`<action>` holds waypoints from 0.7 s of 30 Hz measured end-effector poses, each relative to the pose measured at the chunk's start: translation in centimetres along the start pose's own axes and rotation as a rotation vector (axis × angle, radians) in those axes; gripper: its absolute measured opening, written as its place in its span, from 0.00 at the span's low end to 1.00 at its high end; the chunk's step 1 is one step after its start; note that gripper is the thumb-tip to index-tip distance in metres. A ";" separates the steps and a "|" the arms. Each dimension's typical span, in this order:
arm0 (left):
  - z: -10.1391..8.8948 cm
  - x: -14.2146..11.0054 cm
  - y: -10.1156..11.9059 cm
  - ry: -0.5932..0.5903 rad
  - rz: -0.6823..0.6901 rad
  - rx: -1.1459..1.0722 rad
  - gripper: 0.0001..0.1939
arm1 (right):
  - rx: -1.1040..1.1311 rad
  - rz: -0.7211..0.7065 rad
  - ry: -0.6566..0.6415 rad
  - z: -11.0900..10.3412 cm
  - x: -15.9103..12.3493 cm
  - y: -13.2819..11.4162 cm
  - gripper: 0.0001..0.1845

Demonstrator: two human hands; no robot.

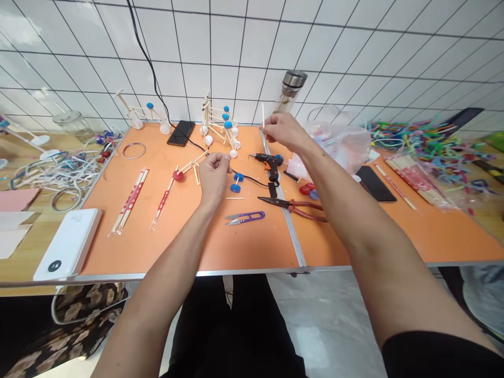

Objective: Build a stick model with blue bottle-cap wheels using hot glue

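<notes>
My right hand (pixel 286 132) is raised near the back of the orange table (pixel 252 247), its fingers pinched round a thin pale stick (pixel 263 114) that points up. My left hand (pixel 214 176) is closed over the table; what its fingers hold, if anything, I cannot make out. Beside its left edge is a piece made of wooden sticks (pixel 191 167) with a red bottle cap (pixel 178 176). Blue caps (pixel 235 187) lie just right of my left hand. Between the hands rests a black and orange glue gun (pixel 269 161). Behind stands a stick frame (pixel 214 123) with blue and white caps.
Purple thread snips (pixel 246 217) and red-handled pliers (pixel 293 206) lie in front. Wrapped chopsticks (pixel 129 202), a white power bank (pixel 69 244) and a phone (pixel 181 133) are leftward. To the right are a plastic bag (pixel 338 142), another phone (pixel 376 184) and a glass bottle (pixel 289 92) behind.
</notes>
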State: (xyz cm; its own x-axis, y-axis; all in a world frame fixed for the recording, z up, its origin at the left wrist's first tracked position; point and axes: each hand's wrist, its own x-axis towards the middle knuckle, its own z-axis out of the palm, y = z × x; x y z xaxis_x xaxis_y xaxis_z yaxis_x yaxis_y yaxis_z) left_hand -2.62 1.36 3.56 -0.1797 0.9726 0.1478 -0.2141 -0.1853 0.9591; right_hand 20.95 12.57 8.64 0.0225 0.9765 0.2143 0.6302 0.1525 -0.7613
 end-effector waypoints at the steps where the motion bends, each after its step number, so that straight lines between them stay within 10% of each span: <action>1: 0.1 -0.1 0.0 -0.035 -0.003 0.010 0.13 | 0.093 -0.011 -0.023 0.1 -1.9 -0.9 0.08; 9: 1.4 -1.6 -0.3 -0.413 0.017 0.078 0.03 | 0.478 -0.096 0.012 2.9 -14.3 -2.9 0.06; 21: 1.5 -1.9 -1.7 -0.512 0.140 0.318 0.12 | 0.655 -0.064 0.150 3.1 -14.3 0.9 0.27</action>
State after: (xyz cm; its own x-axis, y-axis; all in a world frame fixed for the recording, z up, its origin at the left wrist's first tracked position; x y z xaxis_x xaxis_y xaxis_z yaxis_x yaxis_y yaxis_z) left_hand -0.53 0.08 1.99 0.3147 0.9008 0.2991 0.0893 -0.3418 0.9355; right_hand 18.85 -0.78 2.99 0.1385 0.9380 0.3177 0.0344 0.3160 -0.9481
